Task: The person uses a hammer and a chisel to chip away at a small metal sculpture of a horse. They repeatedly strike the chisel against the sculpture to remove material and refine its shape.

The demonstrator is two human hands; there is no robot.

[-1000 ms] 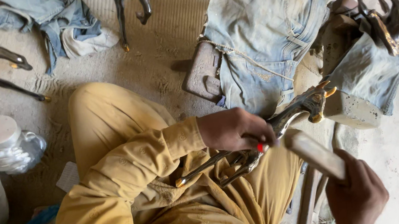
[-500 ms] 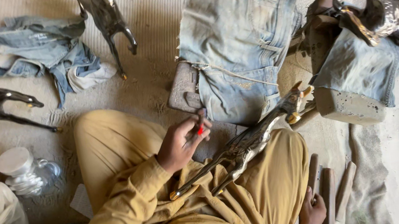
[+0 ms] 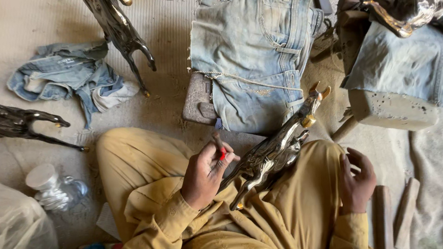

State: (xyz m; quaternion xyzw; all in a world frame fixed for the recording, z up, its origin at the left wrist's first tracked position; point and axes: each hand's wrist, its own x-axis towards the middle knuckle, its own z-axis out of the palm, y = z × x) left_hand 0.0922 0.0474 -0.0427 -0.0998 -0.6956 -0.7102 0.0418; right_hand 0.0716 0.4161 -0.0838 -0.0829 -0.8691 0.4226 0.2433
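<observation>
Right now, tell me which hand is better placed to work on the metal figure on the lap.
Left, probably. The left hand grips a red-tipped tool right beside the metal figure. The right hand rests open on the thigh, holding nothing and clear of the figure.

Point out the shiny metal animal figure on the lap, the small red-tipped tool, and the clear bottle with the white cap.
metal animal figure (image 3: 272, 155), head view, on its silvery body.
red-tipped tool (image 3: 220, 149), head view, on its shaft above the red tip.
clear bottle (image 3: 56, 191), head view, on its clear side.
</observation>
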